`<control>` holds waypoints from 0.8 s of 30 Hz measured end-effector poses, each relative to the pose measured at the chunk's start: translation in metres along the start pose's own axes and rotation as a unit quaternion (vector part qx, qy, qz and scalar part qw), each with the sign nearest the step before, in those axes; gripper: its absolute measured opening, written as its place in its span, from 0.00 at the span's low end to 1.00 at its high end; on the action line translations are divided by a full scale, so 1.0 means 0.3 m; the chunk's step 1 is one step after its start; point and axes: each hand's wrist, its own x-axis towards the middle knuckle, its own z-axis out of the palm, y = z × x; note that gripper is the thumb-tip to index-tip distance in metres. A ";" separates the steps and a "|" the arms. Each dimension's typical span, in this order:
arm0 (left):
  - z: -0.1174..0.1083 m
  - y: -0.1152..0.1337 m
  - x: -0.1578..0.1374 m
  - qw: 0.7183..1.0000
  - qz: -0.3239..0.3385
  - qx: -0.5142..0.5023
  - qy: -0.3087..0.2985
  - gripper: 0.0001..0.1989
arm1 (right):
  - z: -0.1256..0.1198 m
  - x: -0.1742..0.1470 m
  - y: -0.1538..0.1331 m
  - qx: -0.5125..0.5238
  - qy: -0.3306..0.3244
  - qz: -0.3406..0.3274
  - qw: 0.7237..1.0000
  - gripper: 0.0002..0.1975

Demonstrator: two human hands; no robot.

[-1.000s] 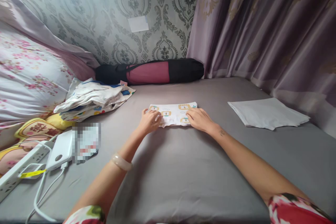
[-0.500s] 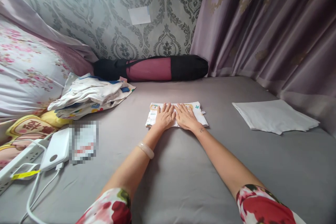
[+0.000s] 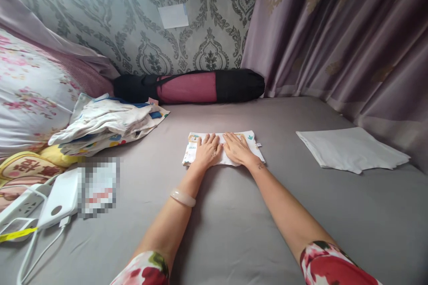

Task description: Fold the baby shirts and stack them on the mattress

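Observation:
A folded white cloth item with a coloured print (image 3: pixel 249 139) lies on the grey bed sheet in front of me, a small tag at its right edge. My left hand (image 3: pixel 208 150) rests flat on its left half, fingers stretched out. Beside it, my right hand (image 3: pixel 236 148) lies flat on the right half, also with fingers extended. The two hands almost meet at the thumbs. Their palms and the middle of the cloth are hidden beneath them.
Crumpled clothes (image 3: pixel 107 120) are heaped at the left. A flat white cloth (image 3: pixel 351 148) lies at the right. Along the wall is a black and pink long bag (image 3: pixel 187 87). Near left are a white power bank (image 3: pixel 62 198), a power strip (image 3: pixel 25 205) and cables.
Both hands stay flat on the folded cloth, with hardly any shift. The camera view has moved slightly, so the things at the left appear farther left.

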 end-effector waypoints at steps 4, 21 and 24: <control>-0.006 -0.006 0.002 0.998 0.003 0.023 0.064 0.25 | 0.014 0.006 -0.001 -0.024 0.035 -0.017 0.999 0.29; -0.019 -0.024 -0.018 0.995 -0.018 0.016 0.092 0.27 | 0.016 -0.009 0.021 -0.018 0.077 0.047 0.996 0.29; -0.014 -0.023 -0.027 0.997 -0.022 0.017 0.074 0.28 | 0.017 -0.024 0.031 -0.024 0.076 0.055 0.995 0.29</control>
